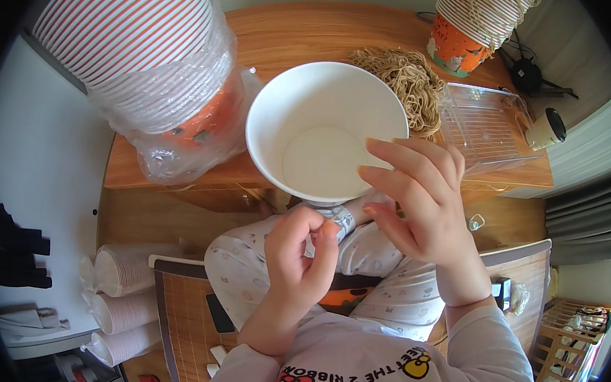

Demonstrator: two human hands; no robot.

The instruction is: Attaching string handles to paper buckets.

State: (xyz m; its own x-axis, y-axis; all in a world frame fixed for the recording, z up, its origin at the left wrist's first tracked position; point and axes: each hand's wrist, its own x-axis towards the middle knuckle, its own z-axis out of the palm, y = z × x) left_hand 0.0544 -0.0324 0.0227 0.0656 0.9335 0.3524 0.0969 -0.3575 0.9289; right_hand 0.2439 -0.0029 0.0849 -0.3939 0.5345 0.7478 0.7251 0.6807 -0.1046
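A large white paper bucket point(271, 131) stands at the front edge of the wooden desk, its mouth toward me. My right hand point(423, 197) hovers by the bucket's right rim, fingers apart and curved; nothing shows between them. Below the near rim, over my lap, my left hand point(299, 251) is closed, thumb against the bent index finger. Whatever it may pinch is too small or hidden to make out. Just behind the bucket, to the right, lies a heap of tan cords point(407, 84).
A tall stack of striped paper buckets point(131, 34) in clear plastic stands left. Far right are more stacked orange buckets point(464, 38) with cords draped over them, a clear plastic tray point(487, 119) and a lidded cup point(546, 129). A phone point(220, 313) lies beside my left leg.
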